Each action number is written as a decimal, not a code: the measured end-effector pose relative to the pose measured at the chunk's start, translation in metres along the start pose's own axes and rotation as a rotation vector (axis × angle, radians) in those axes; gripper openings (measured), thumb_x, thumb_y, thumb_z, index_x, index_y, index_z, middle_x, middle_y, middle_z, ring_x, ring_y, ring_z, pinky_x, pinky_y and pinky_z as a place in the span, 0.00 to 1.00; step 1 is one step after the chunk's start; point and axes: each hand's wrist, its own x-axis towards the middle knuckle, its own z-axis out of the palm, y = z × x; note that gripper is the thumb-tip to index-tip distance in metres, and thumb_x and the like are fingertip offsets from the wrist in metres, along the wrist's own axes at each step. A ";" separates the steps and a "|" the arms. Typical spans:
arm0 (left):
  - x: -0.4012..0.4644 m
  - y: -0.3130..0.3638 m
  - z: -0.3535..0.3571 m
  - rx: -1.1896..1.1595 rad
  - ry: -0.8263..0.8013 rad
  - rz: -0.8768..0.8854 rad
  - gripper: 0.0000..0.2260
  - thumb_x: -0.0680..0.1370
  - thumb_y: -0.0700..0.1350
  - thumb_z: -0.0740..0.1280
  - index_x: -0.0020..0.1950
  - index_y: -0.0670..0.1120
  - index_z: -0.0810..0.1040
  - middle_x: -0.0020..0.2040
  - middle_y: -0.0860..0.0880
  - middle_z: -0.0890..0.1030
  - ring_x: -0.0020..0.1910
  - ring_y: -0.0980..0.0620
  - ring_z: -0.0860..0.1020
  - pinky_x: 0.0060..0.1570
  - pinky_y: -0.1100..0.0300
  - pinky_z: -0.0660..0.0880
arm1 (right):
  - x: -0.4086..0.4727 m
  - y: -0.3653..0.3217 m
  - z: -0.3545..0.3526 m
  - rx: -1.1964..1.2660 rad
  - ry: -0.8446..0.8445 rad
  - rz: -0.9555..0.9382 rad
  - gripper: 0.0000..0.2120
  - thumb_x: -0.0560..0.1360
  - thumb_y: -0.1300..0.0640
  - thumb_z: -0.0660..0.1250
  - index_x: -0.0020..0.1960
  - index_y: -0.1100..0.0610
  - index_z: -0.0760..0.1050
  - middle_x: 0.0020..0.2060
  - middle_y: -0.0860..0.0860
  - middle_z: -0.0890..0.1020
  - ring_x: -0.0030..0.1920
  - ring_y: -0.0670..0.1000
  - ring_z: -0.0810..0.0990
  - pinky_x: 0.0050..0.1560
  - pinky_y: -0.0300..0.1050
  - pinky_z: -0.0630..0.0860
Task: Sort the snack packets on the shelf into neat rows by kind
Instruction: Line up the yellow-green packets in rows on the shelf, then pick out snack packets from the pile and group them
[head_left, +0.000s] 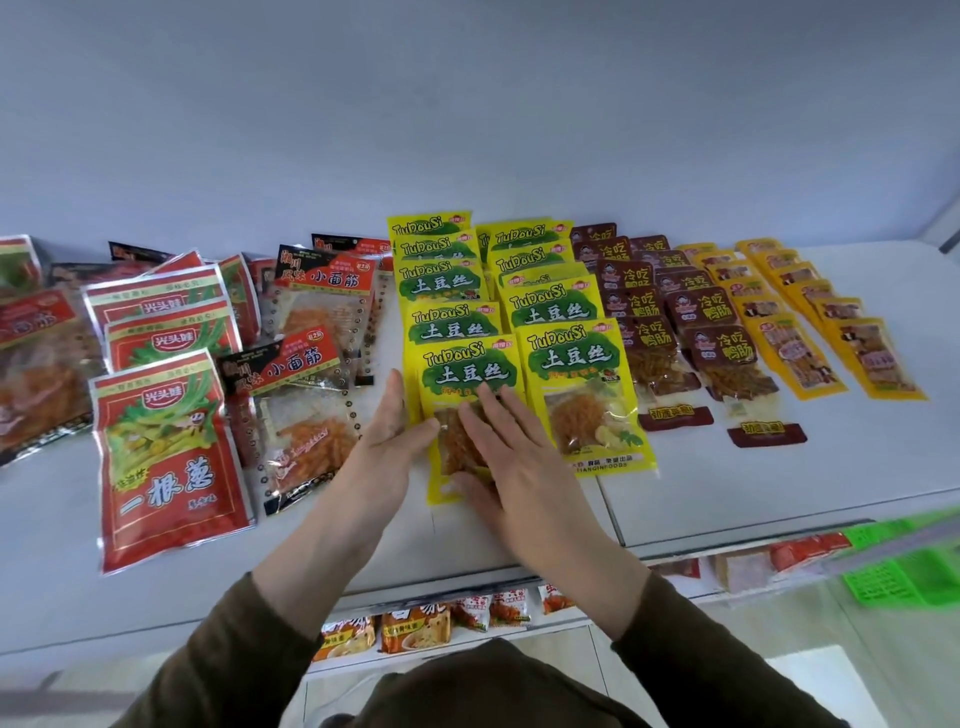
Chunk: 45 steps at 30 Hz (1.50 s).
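Right hand (511, 457) covers the front yellow packet's (467, 364) window; red packets (31, 353) cut off at left edge.

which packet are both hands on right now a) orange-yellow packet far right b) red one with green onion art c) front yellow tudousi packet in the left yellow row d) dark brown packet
c: the left hand and right hand lie flat against the front yellow TuDouSi packet.

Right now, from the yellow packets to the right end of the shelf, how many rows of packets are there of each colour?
Yellow rows: 2
Brown rows: 2
Orange rows: 2
Total: 6 rows
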 end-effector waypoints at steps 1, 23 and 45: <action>0.001 -0.001 0.000 -0.017 -0.006 -0.007 0.32 0.85 0.38 0.60 0.84 0.52 0.48 0.72 0.69 0.62 0.53 0.85 0.68 0.51 0.82 0.66 | 0.000 0.000 0.000 0.007 -0.001 -0.001 0.32 0.81 0.41 0.56 0.78 0.60 0.65 0.79 0.57 0.62 0.80 0.58 0.55 0.79 0.53 0.57; -0.013 0.032 -0.071 0.822 0.292 0.421 0.29 0.79 0.50 0.70 0.80 0.52 0.66 0.82 0.52 0.59 0.82 0.49 0.54 0.78 0.40 0.60 | 0.052 -0.031 -0.037 0.274 0.071 -0.015 0.26 0.82 0.49 0.65 0.78 0.51 0.64 0.78 0.47 0.64 0.78 0.48 0.57 0.76 0.34 0.48; 0.005 -0.004 -0.227 1.618 0.137 0.455 0.30 0.83 0.59 0.58 0.83 0.59 0.52 0.85 0.51 0.46 0.83 0.46 0.41 0.78 0.33 0.45 | 0.176 -0.119 0.051 0.561 0.161 0.438 0.46 0.76 0.54 0.74 0.83 0.53 0.48 0.80 0.52 0.58 0.79 0.53 0.59 0.78 0.54 0.60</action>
